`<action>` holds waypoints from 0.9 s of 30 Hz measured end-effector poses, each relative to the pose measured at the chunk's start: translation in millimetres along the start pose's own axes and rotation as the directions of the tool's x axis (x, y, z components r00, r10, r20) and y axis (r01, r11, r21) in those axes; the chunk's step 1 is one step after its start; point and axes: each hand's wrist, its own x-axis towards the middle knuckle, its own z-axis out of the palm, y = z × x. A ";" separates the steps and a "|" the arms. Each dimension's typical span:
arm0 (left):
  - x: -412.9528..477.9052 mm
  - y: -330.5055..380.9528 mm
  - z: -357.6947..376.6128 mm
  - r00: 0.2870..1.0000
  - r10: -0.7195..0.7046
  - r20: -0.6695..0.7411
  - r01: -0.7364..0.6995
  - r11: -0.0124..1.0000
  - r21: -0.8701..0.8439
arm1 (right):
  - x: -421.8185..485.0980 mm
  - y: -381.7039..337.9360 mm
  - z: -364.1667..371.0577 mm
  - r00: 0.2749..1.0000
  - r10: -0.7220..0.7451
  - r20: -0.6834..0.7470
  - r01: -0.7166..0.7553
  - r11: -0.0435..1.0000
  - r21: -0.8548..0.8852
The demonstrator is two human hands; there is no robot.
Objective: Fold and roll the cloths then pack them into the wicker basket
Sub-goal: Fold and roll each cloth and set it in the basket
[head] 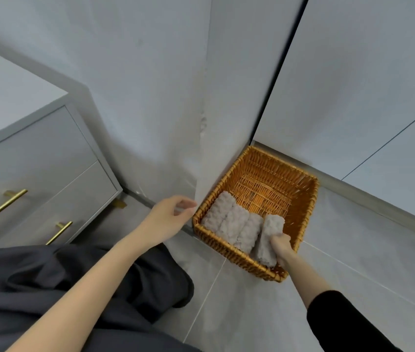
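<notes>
Below, grey tile floor point(277, 313) and pale walls point(150, 85) meeting in a corner. At far left, grey drawer cabinet point(36, 153) with gold bar handles point(0, 209). Nearer, dark trousers point(74, 288) across the lower left, and a black sleeve point(341, 321) on the right arm. Against the wall corner, standing on the floor, wicker basket point(277, 166), square and orange-brown. Inside it, along the near left side, three rolled cloths point(229, 219), grey and fluffy, lying side by side and touching. Just beside them on the right, fourth roll point(270, 237), tilted, upper end over the inside of the basket, lower end across the near rim. Right hand point(281, 246) gripping this roll from its right side, fingers point(277, 238) curled round the lower half, tips hidden behind the cloth. Left hand point(170, 217) just beside the basket's left corner, holding nothing, fingers point(186, 205) loosely curled and relaxed.
</notes>
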 end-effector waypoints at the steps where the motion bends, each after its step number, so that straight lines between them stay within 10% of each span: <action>1: 2.1 -3.7 0.4 1.000 -0.008 0.001 0.008 1.000 -0.006 | 6.9 4.2 5.0 0.998 0.046 -0.030 -0.046 0.999 0.013; 12: 17.8 -18.2 2.7 1.000 -0.013 0.020 0.013 0.999 -0.030 | 27.6 23.5 24.0 0.987 0.150 0.063 -0.161 0.955 0.248; 16: 20.0 -16.1 4.3 0.999 0.002 0.037 -0.001 1.000 -0.022 | 32.0 27.7 22.2 0.999 -0.008 -0.050 -0.005 0.966 -0.257; 19: 19.3 -14.9 5.2 0.999 0.012 0.047 -0.011 1.000 -0.013 | 28.5 28.8 19.9 0.934 -0.346 -0.086 0.202 0.713 -0.671; 23: 18.3 -14.0 4.7 0.999 0.022 0.045 -0.022 1.000 -0.011 | 29.3 25.7 16.4 0.890 -0.456 0.015 0.269 0.498 -0.825; 27: 17.9 -13.5 3.8 0.998 0.025 0.049 -0.025 1.000 -0.009 | 35.5 25.0 18.1 0.940 -0.322 0.111 0.281 0.548 -0.788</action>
